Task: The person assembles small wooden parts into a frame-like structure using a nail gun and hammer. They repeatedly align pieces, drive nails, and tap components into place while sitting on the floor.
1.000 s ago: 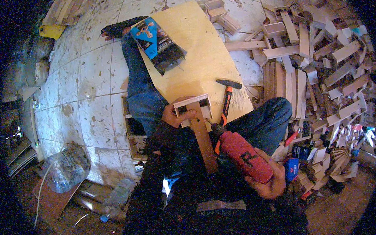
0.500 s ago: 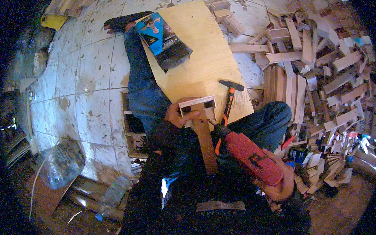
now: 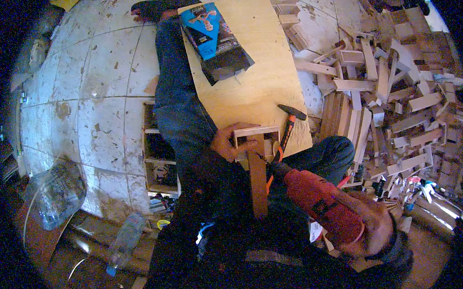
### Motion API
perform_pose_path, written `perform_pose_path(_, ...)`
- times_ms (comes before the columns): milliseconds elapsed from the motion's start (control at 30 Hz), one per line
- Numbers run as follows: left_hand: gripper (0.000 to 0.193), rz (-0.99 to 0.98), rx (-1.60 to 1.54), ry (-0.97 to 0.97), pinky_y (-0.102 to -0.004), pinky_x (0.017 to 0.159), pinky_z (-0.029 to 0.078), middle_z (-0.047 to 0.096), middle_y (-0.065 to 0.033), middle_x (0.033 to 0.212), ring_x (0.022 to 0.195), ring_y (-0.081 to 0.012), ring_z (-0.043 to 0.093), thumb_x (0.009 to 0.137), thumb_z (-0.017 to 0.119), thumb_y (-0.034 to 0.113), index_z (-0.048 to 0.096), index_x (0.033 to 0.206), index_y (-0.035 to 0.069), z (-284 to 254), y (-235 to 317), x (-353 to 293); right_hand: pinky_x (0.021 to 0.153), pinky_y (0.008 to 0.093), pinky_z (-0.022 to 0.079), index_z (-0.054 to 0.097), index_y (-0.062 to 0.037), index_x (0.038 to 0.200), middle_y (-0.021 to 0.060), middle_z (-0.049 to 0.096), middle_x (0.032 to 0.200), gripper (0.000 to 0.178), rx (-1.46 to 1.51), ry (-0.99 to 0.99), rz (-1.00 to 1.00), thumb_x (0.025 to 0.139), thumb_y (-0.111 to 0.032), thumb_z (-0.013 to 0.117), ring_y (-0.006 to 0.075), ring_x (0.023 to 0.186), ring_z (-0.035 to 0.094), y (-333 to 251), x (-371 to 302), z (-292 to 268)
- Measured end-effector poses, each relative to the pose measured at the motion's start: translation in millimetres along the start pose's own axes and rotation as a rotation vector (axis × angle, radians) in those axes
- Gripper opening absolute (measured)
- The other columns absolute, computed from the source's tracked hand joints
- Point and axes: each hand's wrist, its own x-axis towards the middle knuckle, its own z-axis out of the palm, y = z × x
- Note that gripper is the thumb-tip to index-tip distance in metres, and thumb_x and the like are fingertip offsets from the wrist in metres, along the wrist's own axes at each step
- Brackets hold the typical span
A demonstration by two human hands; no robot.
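Note:
My left hand [image 3: 230, 143] is closed round the left side of a small wooden frame [image 3: 256, 131], with its thumb across a flat brown wooden strip [image 3: 258, 187]. The strip runs from the frame down toward my lap. In my right hand [image 3: 376, 230] is a red power drill [image 3: 321, 202], gripped at its rear. Its dark front end points at the strip from the right; whether the tip touches the wood I cannot tell. A hammer [image 3: 288, 131] with an orange and black handle lies just right of the frame, on the plywood board [image 3: 255, 87].
A blue and black package [image 3: 215, 40] lies on the board's far left. To the right is a large heap of wooden pieces [image 3: 413, 105]. A wooden crate [image 3: 160, 159] stands beside my left leg. Plastic bottles [image 3: 126, 240] lie at lower left on the tiled floor [image 3: 108, 118].
The view has shifted a little. My right hand and the drill have drawn back to the lower right, away from the frame. The strip now stands straighter in view; my left hand keeps its hold.

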Motion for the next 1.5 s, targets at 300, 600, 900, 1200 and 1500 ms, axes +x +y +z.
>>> perform_pose_path(300, 0.058, 0.005, -0.154, -0.052, -0.0371, 0.092, 0.047, 0.064, -0.0124, 0.110, 0.102, -0.0235, 0.061, 0.069, 0.083, 0.026, 0.058, 0.117, 0.005, -3, -10, -6, 0.062, 0.0416, 0.055, 0.058, -0.0125, 0.124, 0.0228, 0.062, 0.099, 0.069, -0.485, -0.192, 0.061, 0.060, -0.026, 0.078, 0.0355, 0.075, 0.066, -71, 55, -27)
perform_pose_path(600, 0.048, 0.080, -0.099, 0.007, -0.0410, 0.089, 0.047, 0.062, -0.0179, 0.111, 0.101, -0.0320, 0.060, 0.083, 0.065, 0.041, 0.061, 0.116, 0.006, -10, 5, 1, 0.069, 0.0393, 0.055, 0.055, -0.0104, 0.125, 0.0200, 0.065, 0.099, 0.070, -0.273, -0.213, 0.368, 0.063, -0.027, 0.080, 0.0327, 0.079, 0.067, -66, 86, -2)
perform_pose_path(900, 0.032, -0.086, -0.149, 0.027, -0.0374, 0.086, 0.047, 0.064, -0.0164, 0.108, 0.098, -0.0295, 0.061, 0.090, 0.055, 0.026, 0.064, 0.113, 0.004, -3, 7, 0, 0.073, 0.0374, 0.055, 0.053, -0.0082, 0.126, 0.0196, 0.065, 0.102, 0.071, -0.058, -0.074, 0.266, 0.063, -0.026, 0.080, 0.0298, 0.081, 0.068, -56, 76, 3)
perform_pose_path(1200, 0.040, -0.376, -0.154, 0.121, -0.0343, 0.074, 0.051, 0.069, -0.0124, 0.085, 0.078, -0.0244, 0.067, 0.089, 0.057, 0.039, 0.069, 0.095, 0.001, -32, 9, 46, 0.089, 0.0343, 0.048, 0.051, 0.0035, 0.123, 0.0115, 0.065, 0.105, 0.064, 0.797, 0.396, 0.340, 0.068, -0.020, 0.075, 0.0187, 0.098, 0.062, 62, 2, 38)
perform_pose_path(1500, 0.039, -0.340, 0.900, 0.679, -0.0427, 0.066, 0.054, 0.068, -0.0162, 0.076, 0.072, -0.0348, 0.067, 0.075, 0.067, 0.047, 0.072, 0.080, 0.008, -22, 2, 123, 0.083, 0.0417, 0.050, 0.047, -0.0106, 0.133, 0.0251, 0.055, 0.120, 0.076, -0.386, 0.620, 0.125, 0.063, -0.020, 0.077, 0.0402, 0.100, 0.059, 167, -15, 157)
